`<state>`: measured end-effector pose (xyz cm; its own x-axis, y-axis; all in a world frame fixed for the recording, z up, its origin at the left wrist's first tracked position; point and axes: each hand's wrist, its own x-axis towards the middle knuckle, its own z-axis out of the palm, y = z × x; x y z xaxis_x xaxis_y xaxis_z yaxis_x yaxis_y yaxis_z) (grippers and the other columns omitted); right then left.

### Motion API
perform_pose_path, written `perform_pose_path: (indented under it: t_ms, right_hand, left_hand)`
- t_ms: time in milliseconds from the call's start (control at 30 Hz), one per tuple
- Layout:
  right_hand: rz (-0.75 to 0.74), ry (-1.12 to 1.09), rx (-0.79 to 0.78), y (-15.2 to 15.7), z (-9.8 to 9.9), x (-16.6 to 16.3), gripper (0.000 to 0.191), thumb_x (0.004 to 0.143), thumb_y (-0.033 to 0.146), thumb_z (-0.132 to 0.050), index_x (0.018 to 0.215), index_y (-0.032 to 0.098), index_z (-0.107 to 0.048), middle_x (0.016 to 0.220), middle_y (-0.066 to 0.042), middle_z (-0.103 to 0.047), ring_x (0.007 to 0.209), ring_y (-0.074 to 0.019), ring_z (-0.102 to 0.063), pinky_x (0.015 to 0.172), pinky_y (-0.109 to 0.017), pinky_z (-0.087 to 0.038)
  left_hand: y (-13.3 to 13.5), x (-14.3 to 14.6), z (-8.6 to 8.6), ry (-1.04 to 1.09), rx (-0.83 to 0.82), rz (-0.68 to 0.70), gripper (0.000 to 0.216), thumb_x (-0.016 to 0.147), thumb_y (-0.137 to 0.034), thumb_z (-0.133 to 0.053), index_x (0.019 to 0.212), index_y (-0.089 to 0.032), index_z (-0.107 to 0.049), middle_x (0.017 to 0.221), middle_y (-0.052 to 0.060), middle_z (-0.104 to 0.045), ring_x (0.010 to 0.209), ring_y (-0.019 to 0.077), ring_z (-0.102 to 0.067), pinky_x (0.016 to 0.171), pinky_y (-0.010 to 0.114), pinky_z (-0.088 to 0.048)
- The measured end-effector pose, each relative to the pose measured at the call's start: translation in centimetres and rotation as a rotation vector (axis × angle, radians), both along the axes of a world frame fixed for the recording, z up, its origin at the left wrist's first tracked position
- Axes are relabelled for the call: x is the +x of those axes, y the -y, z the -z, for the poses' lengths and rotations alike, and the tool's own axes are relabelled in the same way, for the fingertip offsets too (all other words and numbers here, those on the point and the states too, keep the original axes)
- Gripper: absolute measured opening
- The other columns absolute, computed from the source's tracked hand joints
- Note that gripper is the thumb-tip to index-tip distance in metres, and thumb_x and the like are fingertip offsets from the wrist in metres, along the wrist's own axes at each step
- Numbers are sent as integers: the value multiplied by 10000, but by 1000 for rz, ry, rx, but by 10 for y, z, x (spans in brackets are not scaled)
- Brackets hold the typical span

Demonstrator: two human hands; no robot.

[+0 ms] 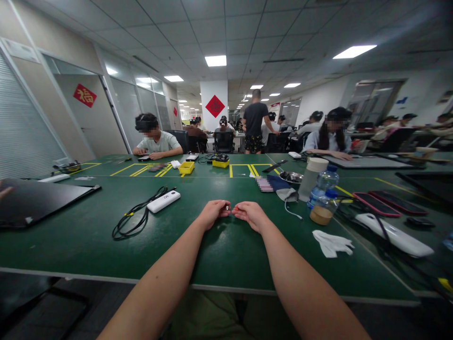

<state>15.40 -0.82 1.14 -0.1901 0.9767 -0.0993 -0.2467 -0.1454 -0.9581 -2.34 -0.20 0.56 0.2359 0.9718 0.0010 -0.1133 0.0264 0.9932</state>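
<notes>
Over a green surface (85,245), a person's left hand (214,215) grips a small shiny piece (227,208) at its fingertips, too small for me to identify. The right hand (250,213) faces it from 3 o'clock, fingers bent; I cannot tell whether it grips anything. From the hands, a white device (163,201) lies near 10 o'clock, plastic bottles (324,211) stand toward 2, and crumpled white cloth (332,244) rests near 4.
</notes>
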Motion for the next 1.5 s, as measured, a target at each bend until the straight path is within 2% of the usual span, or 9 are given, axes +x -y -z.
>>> perform_pose_path:
  t_ms: [233, 333, 467, 1067, 1500]
  right_hand:
    - [-3, -13, 11, 0, 0, 1, 27, 748, 138, -612, 748, 114, -625, 740, -100, -685, 706, -160, -683, 698, -273, -554]
    - [-12, -15, 7, 1, -1, 1, 31, 750, 135, -606, 750, 112, -625, 744, -102, -685, 697, -153, -679, 684, -259, -552]
    - [-19, -25, 6, 1, -2, 0, 31, 748, 117, -592, 748, 117, -623, 738, -102, -687, 692, -153, -675, 669, -260, -554]
    - [-8, -24, 19, -4, 6, 2, 89, 724, 47, -581, 763, 114, -625, 744, -89, -680, 736, -169, -689, 712, -277, -561]
    - [-23, -49, 24, -5, 7, 3, 67, 731, 65, -594, 770, 106, -631, 732, -108, -696, 710, -166, -689, 673, -266, -563]
  left_hand:
    - [0, 0, -1, 9, -10, 0, 289, 841, -330, -538, 974, -104, -659, 834, 99, -690, 750, 147, -662, 690, 249, -542]
    - [-2, 0, 1, 11, -22, 23, 243, 817, -216, -559, 1006, -93, -650, 823, 100, -694, 721, 132, -660, 704, 243, -538]
    - [-4, 0, 3, -40, -16, 37, 302, 754, -80, -592, 1052, -91, -637, 837, 95, -701, 661, 100, -643, 708, 231, -531]
    - [0, 1, 1, -37, -21, 33, 287, 751, -68, -592, 1033, -91, -640, 827, 94, -705, 691, 107, -656, 734, 233, -527]
    - [-2, 0, 2, -32, -25, 56, 321, 727, -69, -607, 1046, -82, -637, 815, 90, -708, 684, 114, -655, 739, 240, -521]
